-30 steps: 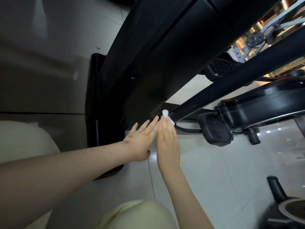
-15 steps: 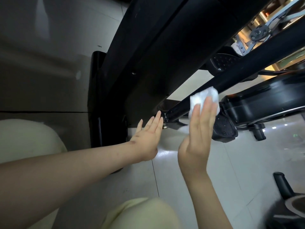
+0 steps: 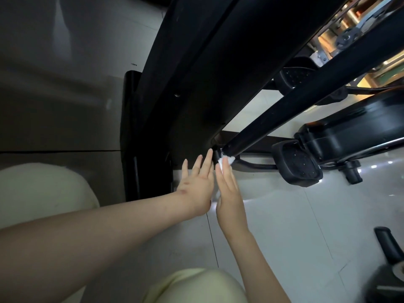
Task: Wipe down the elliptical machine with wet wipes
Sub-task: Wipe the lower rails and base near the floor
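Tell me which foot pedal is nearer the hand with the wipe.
The lower pedal, just right of the right hand pressing the wet wipe to the slanted bar; the other pedal shows higher up, beyond that bar.

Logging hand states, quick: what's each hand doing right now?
Left hand: open, fingers straight, holding nothing.
Right hand: open, straight fingers pressing the wet wipe against the black bar's lower end.
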